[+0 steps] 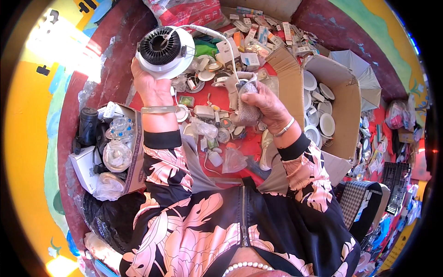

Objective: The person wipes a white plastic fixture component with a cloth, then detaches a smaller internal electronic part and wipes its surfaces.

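We see the left hand [148, 85] raised at about eleven o'clock, gripping a round white lamp [164, 51] by its lower rim. The lamp's flat disc faces us, black ribbed back toward the camera, so its short axis points up at the head and its wide face lies across the view. The left wrist is bent back, fingers hidden behind the lamp, with a pale bangle [159, 109] around the wrist. A white cable [217, 39] runs from the lamp's centre, arcs toward one o'clock, then drops to the right hand.

The right hand [265, 104] sits just right of centre, closed around a grey cloth [247, 108] that hangs down from the fist with its long side running twelve to six. The thumb presses on top of the cloth, knuckles toward three o'clock. Whether the cable is also pinched in that hand we cannot tell.

Below both hands the red desk [240, 145] carries small lamp parts and clear bags. A cardboard box [341, 111] of white round fittings stands at three o'clock, and another box [134, 152] of bulbs at nine o'clock.
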A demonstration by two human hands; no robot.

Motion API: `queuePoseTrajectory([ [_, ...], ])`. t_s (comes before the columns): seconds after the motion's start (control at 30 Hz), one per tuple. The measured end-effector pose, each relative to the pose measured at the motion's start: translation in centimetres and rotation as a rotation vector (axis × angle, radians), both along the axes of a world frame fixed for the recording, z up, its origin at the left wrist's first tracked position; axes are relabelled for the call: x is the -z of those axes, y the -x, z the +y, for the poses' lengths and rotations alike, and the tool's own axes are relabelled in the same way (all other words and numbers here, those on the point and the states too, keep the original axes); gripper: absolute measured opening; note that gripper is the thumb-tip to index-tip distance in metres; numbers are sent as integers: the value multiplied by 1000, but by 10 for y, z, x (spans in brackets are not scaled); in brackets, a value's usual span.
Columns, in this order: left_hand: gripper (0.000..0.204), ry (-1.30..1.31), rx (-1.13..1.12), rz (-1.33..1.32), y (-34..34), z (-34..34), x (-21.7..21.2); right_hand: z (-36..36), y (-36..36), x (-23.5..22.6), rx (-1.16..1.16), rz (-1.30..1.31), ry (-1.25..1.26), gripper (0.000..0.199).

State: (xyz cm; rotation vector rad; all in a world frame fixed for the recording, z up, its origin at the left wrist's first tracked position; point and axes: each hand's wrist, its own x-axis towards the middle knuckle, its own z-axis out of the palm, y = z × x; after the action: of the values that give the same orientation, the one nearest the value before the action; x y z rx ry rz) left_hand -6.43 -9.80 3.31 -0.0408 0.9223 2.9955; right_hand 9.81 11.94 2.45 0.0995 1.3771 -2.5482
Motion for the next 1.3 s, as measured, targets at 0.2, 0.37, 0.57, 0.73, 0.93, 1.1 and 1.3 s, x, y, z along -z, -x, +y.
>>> queuePoseTrajectory([
  [0.2,39,-63,28,-17,-3,1,1,8,1,-2,87,0,-25,49],
  [0.37,37,-142,50,-3,6,5,8,9,4,-1,142,62,-16,45],
  [0.57,36,-104,86,12,1,7,9,18,8,5,172,62,-34,42],
  [0.73,36,-118,76,-19,0,10,7,22,11,13,261,111,-19,36],
  [0.93,37,-127,90,-18,5,10,14,18,17,23,340,14,-22,28],
  [1.1,37,-129,104,-19,4,12,14,21,18,23,352,-51,-43,28],
  [1.3,38,-125,88,-41,3,15,15,22,14,16,333,-25,-63,36],
])
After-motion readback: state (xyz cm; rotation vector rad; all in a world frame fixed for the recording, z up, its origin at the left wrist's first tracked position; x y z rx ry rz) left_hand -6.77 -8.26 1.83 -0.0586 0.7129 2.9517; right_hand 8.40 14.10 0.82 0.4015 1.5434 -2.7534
